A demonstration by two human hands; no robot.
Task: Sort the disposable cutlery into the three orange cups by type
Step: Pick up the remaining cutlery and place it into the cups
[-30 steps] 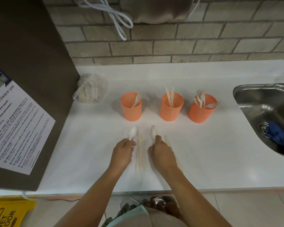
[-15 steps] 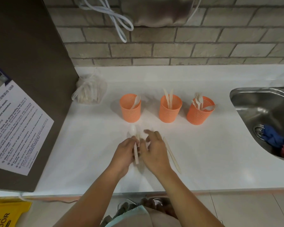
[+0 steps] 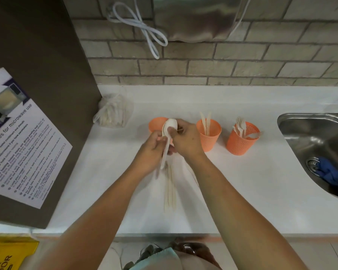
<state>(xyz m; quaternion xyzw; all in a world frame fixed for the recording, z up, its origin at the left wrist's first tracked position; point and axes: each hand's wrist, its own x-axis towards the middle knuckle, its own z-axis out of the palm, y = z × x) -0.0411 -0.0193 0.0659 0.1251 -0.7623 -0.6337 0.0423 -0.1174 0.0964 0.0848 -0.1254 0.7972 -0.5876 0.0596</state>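
Head view, item: spoons (image 3: pixel 169 131), pale disposable, bunched, raised over left orange cup (image 3: pixel 154 124). Left hand (image 3: pixel 151 152) fingers curled around handles; right hand (image 3: pixel 185 139) thumb and forefinger pinching bowls. Likely very light, thin, slightly flexible, smooth, prone to slip and fan apart; best grip mid-handle, bunch squeezed together. Middle cup (image 3: pixel 209 136) holds knives, right cup (image 3: pixel 241 142) forks. More pale cutlery (image 3: pixel 170 190) on counter (image 3: pixel 242 191) under wrists.

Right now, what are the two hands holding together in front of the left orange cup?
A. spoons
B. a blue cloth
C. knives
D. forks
A: the left hand and right hand grip white spoons, rounded bowls up, in front of the left orange cup; knives and forks stand in the other cups.
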